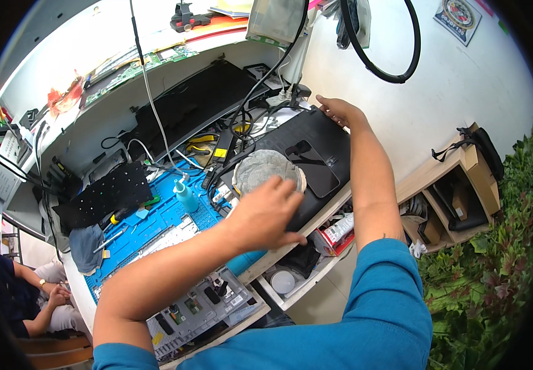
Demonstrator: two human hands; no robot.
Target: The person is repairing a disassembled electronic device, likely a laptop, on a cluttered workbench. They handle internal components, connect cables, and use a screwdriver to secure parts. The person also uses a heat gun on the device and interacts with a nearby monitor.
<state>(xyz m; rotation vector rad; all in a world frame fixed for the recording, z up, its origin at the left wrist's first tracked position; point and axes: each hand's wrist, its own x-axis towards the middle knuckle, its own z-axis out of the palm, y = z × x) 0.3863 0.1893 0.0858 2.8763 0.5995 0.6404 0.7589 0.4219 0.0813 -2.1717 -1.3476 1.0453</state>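
Nearest: teal sleeves (377,296), then a grey laptop chassis (211,302), inner side up, low at the bench front. Beside it, an open drawer (319,271) with a round white-lidded jar (282,282); a red-and-white box (335,235) just beyond. Left hand (266,213) above the bench's front edge, thumb out to the side, fingers loosely bent over the near rim of a round grey cloth item (265,169); cannot tell whether they grip it or only pass over. Cloth item lies by the near left part of a closed black laptop (334,145), flat on the bench; a dark phone (313,168) rests on the laptop, just right of the cloth. Leftward, a blue work mat (134,240) carrying a turquoise bottle (185,196), upright. Right hand (338,112) at the laptop's far right corner, thumb apart from the fingers; cannot tell if it grasps the edge. Behind: a black adapter (223,148) with yellow label, yellow-handled pliers (200,145), tangled cables. Farther, a wide black screen panel (202,98), leaning; green circuit boards (143,66) on the shelf above. Off left, a seated person (23,290), hands together.
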